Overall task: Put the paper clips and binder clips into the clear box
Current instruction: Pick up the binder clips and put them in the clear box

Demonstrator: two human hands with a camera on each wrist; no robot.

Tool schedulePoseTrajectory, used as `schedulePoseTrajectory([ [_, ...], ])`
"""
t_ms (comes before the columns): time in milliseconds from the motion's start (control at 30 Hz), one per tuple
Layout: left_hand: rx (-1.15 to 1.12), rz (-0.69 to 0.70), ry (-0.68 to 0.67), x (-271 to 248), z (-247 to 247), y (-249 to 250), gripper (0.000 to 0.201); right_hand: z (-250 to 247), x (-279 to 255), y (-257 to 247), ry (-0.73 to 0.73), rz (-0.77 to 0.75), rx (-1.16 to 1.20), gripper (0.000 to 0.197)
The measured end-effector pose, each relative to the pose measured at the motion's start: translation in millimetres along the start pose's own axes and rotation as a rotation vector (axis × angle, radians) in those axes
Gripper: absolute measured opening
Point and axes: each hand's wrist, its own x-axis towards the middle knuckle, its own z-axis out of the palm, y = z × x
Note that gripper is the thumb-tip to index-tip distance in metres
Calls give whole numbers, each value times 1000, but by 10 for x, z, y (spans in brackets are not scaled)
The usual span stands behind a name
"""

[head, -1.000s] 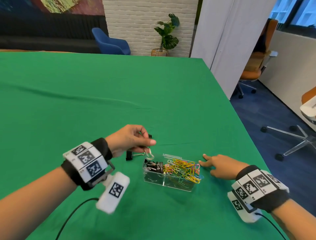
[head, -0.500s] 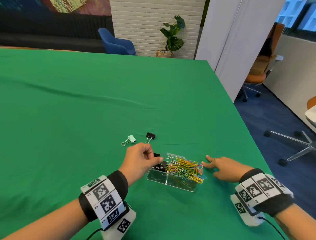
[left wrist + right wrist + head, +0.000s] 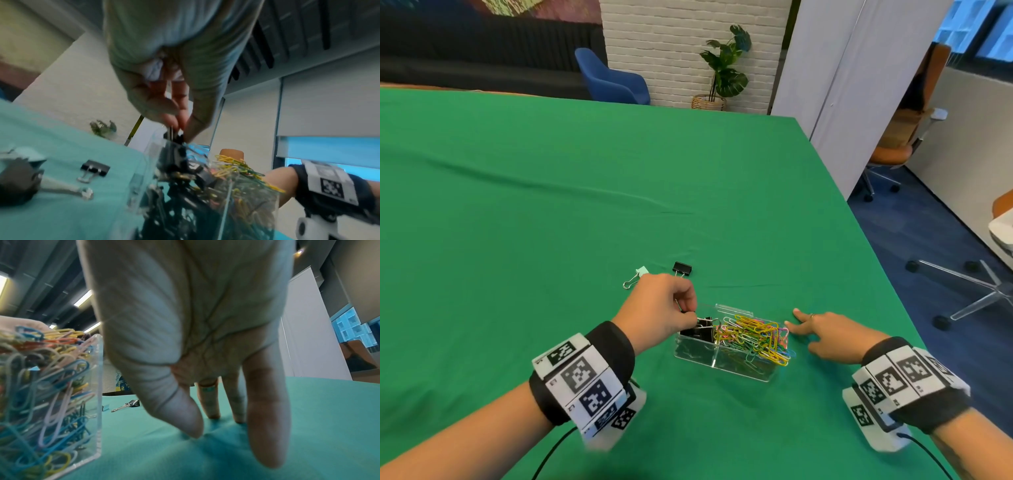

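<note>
- Your left hand is pinched at the fingertips on the wire handles of a black binder clip, right over the left compartment of the clear box. In the left wrist view the clip sits at the box's top edge, so it looks to be at the point of release.
- Lower the clip until its body is below the rim, then part your fingers; I judge that a drop from higher could bounce it off the heap of binder clips already inside.
- Keep it on the left side of the divider. The right compartment holds the coloured paper clips, piled above the rim, and a knock could spill them onto the tabletop.
- Your right hand lies flat beside the box's right end, fingers straight, holding nothing. Whether it touches the wall I cannot tell; the right wrist view shows the fingertips on the cloth near the box wall. Leave it there as a stop so that the light box does not slide.
- Two clips remain out: a black binder clip and a mint-green binder clip, side by side beyond your left hand. Take the black one next; it is nearer the box.
</note>
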Motion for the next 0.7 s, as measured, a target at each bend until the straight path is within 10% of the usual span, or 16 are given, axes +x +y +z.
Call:
schedulePoseTrajectory([
  [233,11,26,-35,26,-112,-10,18,20,-7,2,10,-8,23,68],
  [400,-134,-132,249,382,-460,-339,17,0,-12,-17,17,-9,18,67],
  [600,419,-309,-303,775,-314,-705,45,-46,-33,-25,1,-7,8,67],
  [700,457,-312,-298,848,-259,-768,40,-70,-27,-31,-17,-6,-2,66],
])
